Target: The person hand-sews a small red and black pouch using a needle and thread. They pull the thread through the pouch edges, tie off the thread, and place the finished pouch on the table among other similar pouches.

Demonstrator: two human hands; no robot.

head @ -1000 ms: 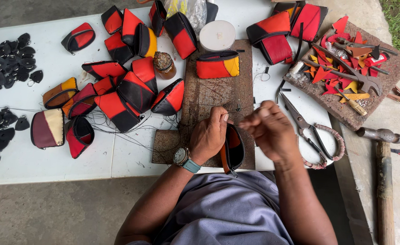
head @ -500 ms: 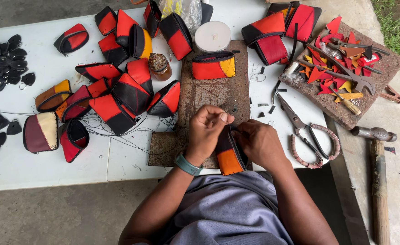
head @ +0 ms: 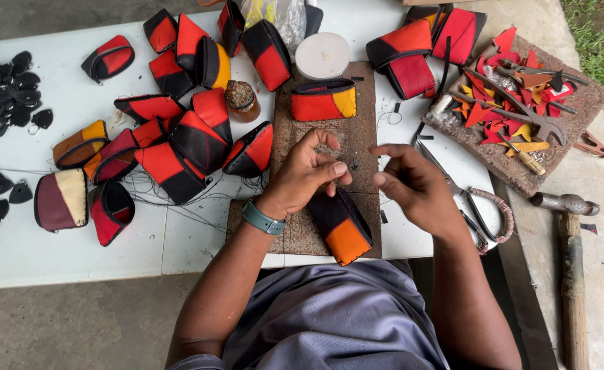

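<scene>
Lying now on the brown mat at the near edge of the desk, the black-and-orange pouch has left both hands, which clasped it half a second ago; stitching looks paused. The left hand hovers above it, fingers loosely curled and empty; the right hand hangs half-open, palm inward, perhaps pinching thread, too fine to tell.
</scene>
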